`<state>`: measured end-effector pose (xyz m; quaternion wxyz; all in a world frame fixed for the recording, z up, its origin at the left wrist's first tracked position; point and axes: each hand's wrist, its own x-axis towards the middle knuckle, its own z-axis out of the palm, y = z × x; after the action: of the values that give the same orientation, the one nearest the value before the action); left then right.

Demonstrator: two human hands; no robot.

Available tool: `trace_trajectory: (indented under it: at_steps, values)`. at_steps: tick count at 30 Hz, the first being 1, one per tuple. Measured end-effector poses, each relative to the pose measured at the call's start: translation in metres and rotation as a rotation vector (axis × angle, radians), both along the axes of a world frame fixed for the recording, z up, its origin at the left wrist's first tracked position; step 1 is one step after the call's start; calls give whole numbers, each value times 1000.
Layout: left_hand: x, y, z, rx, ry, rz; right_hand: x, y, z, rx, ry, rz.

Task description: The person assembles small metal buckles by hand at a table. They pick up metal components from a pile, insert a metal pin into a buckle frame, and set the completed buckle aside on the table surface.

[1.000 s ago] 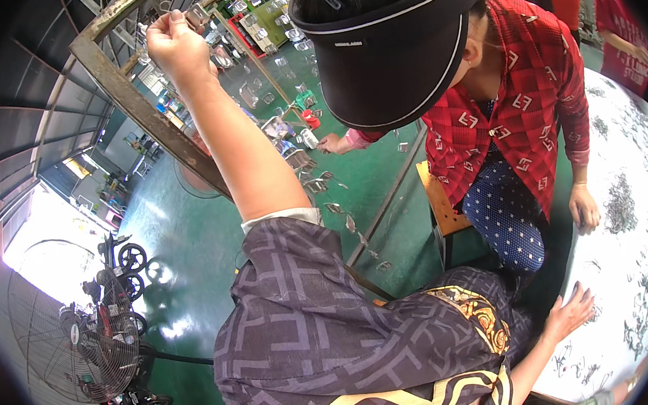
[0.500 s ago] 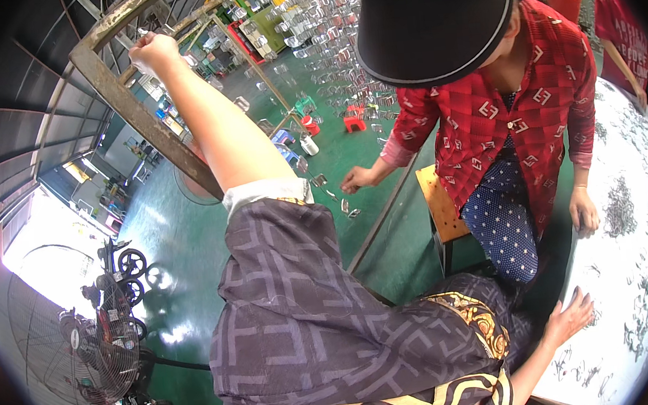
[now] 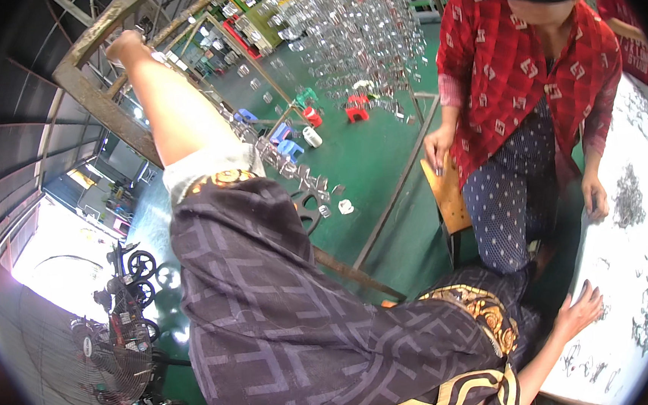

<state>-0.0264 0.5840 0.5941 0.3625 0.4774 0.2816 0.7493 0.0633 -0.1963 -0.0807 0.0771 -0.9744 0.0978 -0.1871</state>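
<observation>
The left hand (image 3: 125, 45) is up at far left, beside the metal frame (image 3: 108, 117); I cannot tell how its fingers are. The right hand (image 3: 581, 313) lies on the white table (image 3: 608, 250), fingers a little spread. Hanging shiny pieces (image 3: 357, 44) are at far centre; an arm brushing them could tangle them. I count two own hands, one wooden stool (image 3: 452, 201), one red stool (image 3: 357, 109); pieces are uncountable.

— What is different now?
— My left hand (image 3: 125, 47) has come closer to the corner of the metal frame (image 3: 99, 106).
— And the co-worker (image 3: 531, 72)?
— That person has straightened and shifted rightward. Their stretched hand (image 3: 440, 148) has returned above the wooden stool (image 3: 452, 206), and many more hanging metal pieces (image 3: 356, 36) have become visible.
</observation>
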Motion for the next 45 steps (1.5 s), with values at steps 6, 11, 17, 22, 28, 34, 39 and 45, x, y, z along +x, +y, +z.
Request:
trace_trajectory:
  at_steps: [6, 11, 17, 22, 28, 34, 39, 45]
  values:
    - [32, -9, -25, 145, 408, 401, 3, -2, 5, -59, -88, 41]
    - [19, 38, 18, 115, 566, 280, 1, -9, 3, -54, -113, 48]
    - [-13, 69, 34, 87, 383, 67, 5, -6, 3, -42, -125, 87]
    - [14, 56, 33, 41, 379, 65, 3, -10, 3, -40, -112, 58]
    - [10, 40, 13, 46, 216, 46, 4, -9, 4, -69, -103, 62]
    - [-22, 88, 58, -92, 428, 106, 8, -11, -2, -44, -104, 103]
    - [4, 28, 12, 68, 181, 97, 6, -10, 0, -79, -97, 67]
    - [2, 15, 3, 24, 265, 109, 10, -19, -8, -80, -107, 76]
